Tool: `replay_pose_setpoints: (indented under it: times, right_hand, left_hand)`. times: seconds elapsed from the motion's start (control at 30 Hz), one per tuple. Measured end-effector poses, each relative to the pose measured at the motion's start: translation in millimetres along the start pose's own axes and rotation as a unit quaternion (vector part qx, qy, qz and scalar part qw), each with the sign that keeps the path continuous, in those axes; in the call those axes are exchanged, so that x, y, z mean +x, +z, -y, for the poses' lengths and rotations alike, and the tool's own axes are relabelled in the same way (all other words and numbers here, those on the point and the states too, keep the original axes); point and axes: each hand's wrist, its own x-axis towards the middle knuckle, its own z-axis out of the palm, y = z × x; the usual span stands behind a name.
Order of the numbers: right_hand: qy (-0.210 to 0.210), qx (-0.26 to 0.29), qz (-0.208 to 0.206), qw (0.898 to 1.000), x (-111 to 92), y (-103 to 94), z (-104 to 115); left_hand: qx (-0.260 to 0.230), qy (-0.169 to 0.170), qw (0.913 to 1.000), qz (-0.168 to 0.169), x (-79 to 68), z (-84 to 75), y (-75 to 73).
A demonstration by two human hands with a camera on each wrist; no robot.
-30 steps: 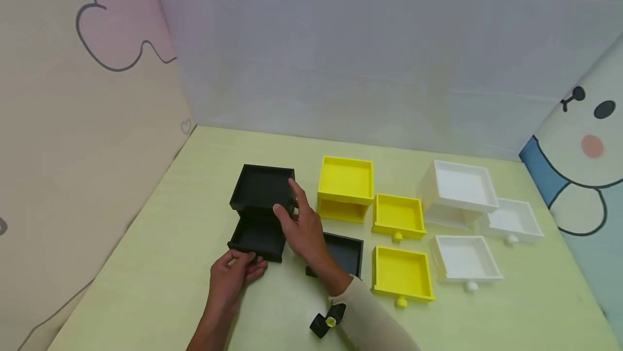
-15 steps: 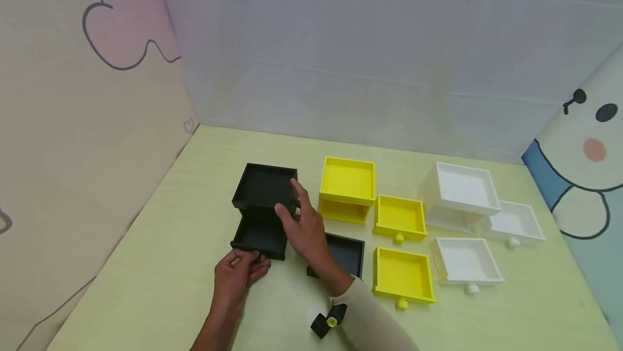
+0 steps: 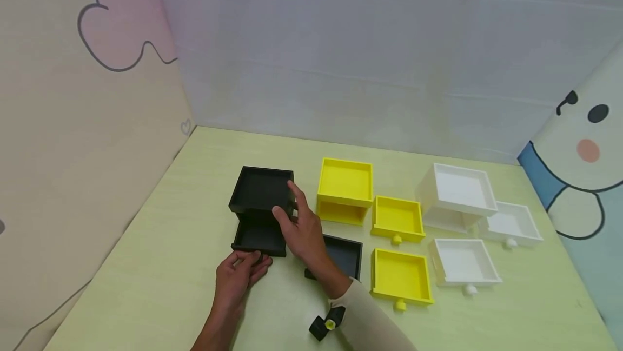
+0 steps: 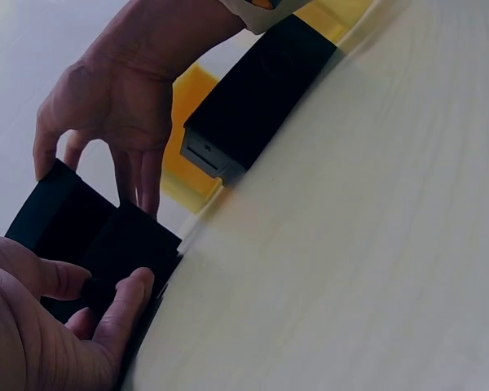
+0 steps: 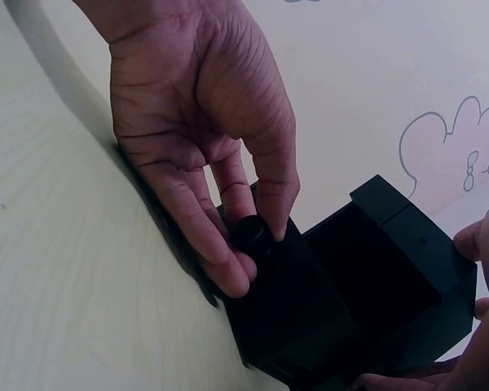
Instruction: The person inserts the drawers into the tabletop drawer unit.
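Note:
A black cabinet (image 3: 261,187) with a tray-like top stands at the table's left. A black drawer (image 3: 260,236) sticks out of its lower front, its back part hidden under the cabinet top. My left hand (image 3: 237,280) pinches the drawer's round black knob (image 5: 252,236) between thumb and fingers. At the cabinet's right side is my right hand (image 3: 304,232), its fairly straight fingers touching the side and its thumb near the front top edge. In the left wrist view the right hand (image 4: 118,98) reaches down onto the cabinet. A second black drawer (image 3: 344,255) lies partly behind the right forearm.
Right of the black cabinet stands a yellow cabinet (image 3: 345,180), with two yellow drawers (image 3: 399,216) beside it. Farther right are a white cabinet (image 3: 462,189) and two white drawers (image 3: 464,262). Walls (image 3: 311,59) enclose the back and sides.
The black drawer has slid slightly farther into the cabinet, and the left hand has moved a little forward and right with it. The right hand stays at the cabinet.

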Motion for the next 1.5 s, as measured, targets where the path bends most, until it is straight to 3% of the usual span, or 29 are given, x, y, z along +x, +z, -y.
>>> replay_pose_setpoints:
  times: [0.5,1.03,1.5]
  right_hand:
    - [-0.006,-0.007,0.0,1.0,3,2.1,0]
    - [-0.002,-0.016,-0.003,1.0,2,2.1,1]
    - [0.004,-0.021,-0.009,1.0,1,2.6,-1]
  left_hand:
    - [0.018,0.0,0.9998,-0.007,6.9,-3.0,0.2]
    - [0.014,0.008,0.9997,0.017,9.4,-7.0,2.0]
    - [0.022,0.005,0.9997,0.011,15.4,-7.0,6.2]
